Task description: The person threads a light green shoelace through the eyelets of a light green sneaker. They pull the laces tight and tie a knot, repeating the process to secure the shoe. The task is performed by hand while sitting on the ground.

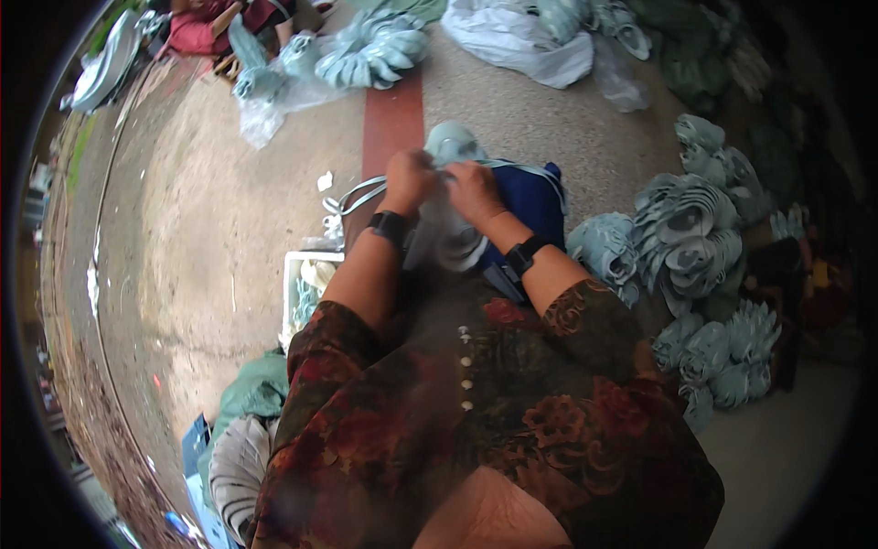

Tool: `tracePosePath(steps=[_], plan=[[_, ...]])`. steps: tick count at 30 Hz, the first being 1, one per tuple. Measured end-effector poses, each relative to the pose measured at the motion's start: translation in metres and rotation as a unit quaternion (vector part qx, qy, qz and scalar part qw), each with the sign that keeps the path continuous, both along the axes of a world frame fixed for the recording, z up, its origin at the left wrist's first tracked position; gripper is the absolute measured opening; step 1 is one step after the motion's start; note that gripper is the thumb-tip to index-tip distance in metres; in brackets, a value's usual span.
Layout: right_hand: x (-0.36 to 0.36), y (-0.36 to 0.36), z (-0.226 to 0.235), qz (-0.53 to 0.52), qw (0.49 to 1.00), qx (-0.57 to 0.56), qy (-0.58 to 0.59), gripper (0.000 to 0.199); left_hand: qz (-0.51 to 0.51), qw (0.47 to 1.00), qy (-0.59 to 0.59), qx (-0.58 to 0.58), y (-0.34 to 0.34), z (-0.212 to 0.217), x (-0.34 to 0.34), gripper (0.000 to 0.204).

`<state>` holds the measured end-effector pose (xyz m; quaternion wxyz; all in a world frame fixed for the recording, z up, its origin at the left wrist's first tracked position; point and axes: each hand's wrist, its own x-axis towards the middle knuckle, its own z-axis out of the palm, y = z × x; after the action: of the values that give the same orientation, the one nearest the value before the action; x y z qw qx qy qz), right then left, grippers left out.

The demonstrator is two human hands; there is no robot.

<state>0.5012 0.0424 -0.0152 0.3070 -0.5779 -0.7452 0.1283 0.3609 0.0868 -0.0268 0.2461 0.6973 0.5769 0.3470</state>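
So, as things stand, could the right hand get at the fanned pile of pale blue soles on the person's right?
Probably yes: the right hand is busy on the sole, but nothing blocks the way to the pile of soles.

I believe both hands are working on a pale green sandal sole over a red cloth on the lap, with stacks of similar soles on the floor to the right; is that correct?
Not quite: the cloth on the lap is dark blue, not red, as the head view shows. The rest holds: the left hand and right hand meet on the pale green sandal sole, and stacks of similar soles lie on the floor to the right.
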Motion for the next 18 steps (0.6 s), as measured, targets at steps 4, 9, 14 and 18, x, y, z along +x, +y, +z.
tracePosePath(steps=[4,9,14,18], plan=[[-0.004,0.009,0.005,-0.021,0.998,-0.048,0.026,0.009,-0.016,0.983,-0.094,-0.16,0.02,-0.019,-0.013,0.015],[-0.002,0.006,0.011,-0.027,0.999,-0.035,0.001,0.009,0.015,0.995,0.093,-0.02,-0.009,0.016,0.011,0.022],[-0.002,0.005,0.009,-0.033,0.999,-0.033,0.009,0.011,-0.054,0.977,0.206,-0.009,-0.016,0.016,0.018,0.025],[-0.001,0.008,0.002,-0.002,1.0,-0.027,-0.004,0.011,-0.158,0.971,0.178,-0.01,-0.018,0.02,0.006,0.026]])
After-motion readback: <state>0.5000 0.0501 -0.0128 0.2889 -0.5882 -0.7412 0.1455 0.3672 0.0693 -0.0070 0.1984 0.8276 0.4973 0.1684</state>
